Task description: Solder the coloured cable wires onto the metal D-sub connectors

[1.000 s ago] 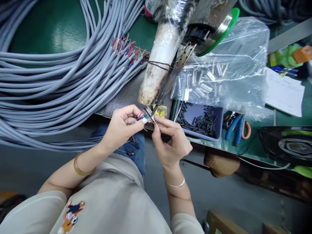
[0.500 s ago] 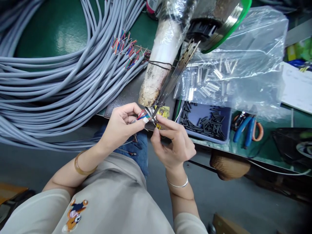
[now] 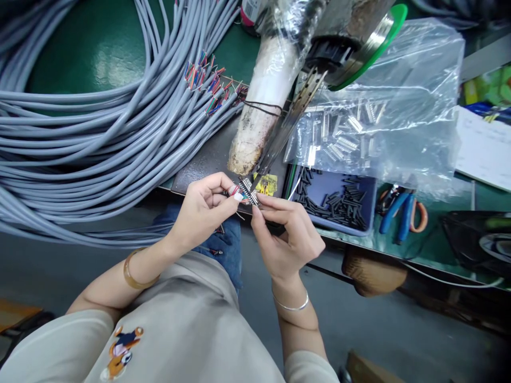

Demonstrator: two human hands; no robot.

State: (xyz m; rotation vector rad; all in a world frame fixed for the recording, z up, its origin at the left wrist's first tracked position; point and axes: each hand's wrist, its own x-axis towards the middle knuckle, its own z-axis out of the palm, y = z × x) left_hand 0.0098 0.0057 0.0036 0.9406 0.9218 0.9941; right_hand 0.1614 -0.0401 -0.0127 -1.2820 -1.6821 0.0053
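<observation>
Between finger and thumb, my left hand [image 3: 207, 199] pinches the coloured wires [image 3: 239, 194] at a cable end. A small metal multi-pin connector [image 3: 248, 190] meets these wires, and my right hand [image 3: 285, 229] grips its lower right end with thumb and forefinger. Right above the connector is the dark tip of a soldering iron [image 3: 275, 143], slanting down from a mount. The wires' exact joints with the pins are too small to make out. Alongside the iron hangs a plastic-wrapped white tube [image 3: 255, 96] with a browned lower end.
Bundled grey cables [image 3: 99, 133] with stripped ends cover the left of the bench. To the right are a plastic bag [image 3: 415, 117] of connectors, a blue tray [image 3: 339, 227] of short black tubes and blue-handled pliers [image 3: 406, 215]. A green-rimmed solder spool [image 3: 375, 58] sits above.
The connector has turned so its row of pins shows more fully near the iron tip. My right thumb and forefinger have closed in on its end. My left hand has shifted slightly.
</observation>
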